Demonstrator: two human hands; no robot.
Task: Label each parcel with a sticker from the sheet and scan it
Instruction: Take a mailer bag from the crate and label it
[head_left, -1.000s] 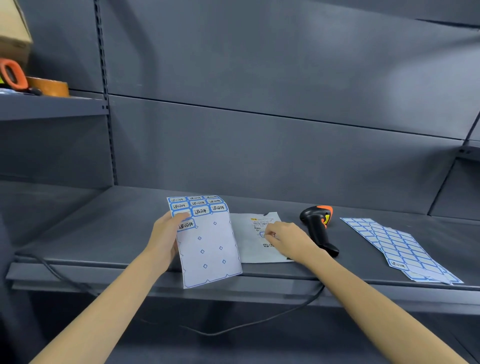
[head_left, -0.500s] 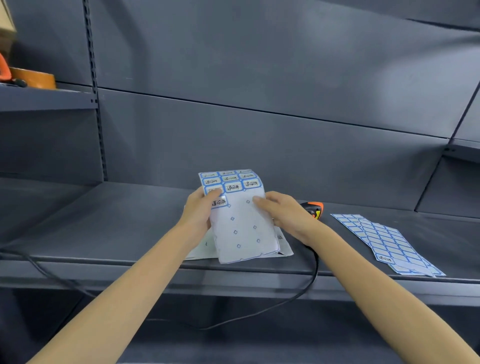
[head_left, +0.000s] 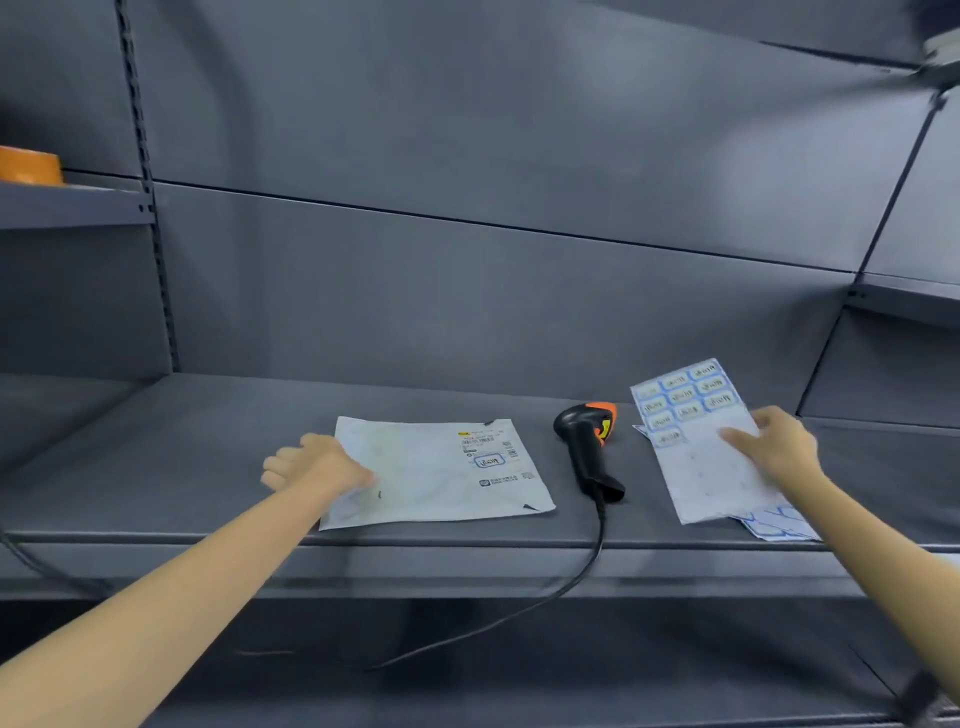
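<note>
A flat white parcel bag (head_left: 431, 473) lies on the grey shelf (head_left: 182, 457), with a blue-edged sticker on its shipping label at the right end. My left hand (head_left: 317, 465) rests on the bag's left edge, fingers loosely curled. The black and orange barcode scanner (head_left: 589, 447) lies just right of the bag, its cable hanging over the shelf's front. My right hand (head_left: 779, 444) holds the sticker sheet (head_left: 696, 441) at its right edge, over the other sheets (head_left: 779, 525) at the shelf's right end.
An orange tape roll (head_left: 28, 165) sits on the upper left shelf. The scanner's cable (head_left: 545, 592) loops down in front of the shelf edge. A slanted shelf bracket and side shelf stand at the far right.
My right hand has carried the sticker sheet from above the parcel to the right end of the shelf. My left hand has let go of the sheet and now rests on the parcel's left edge.
</note>
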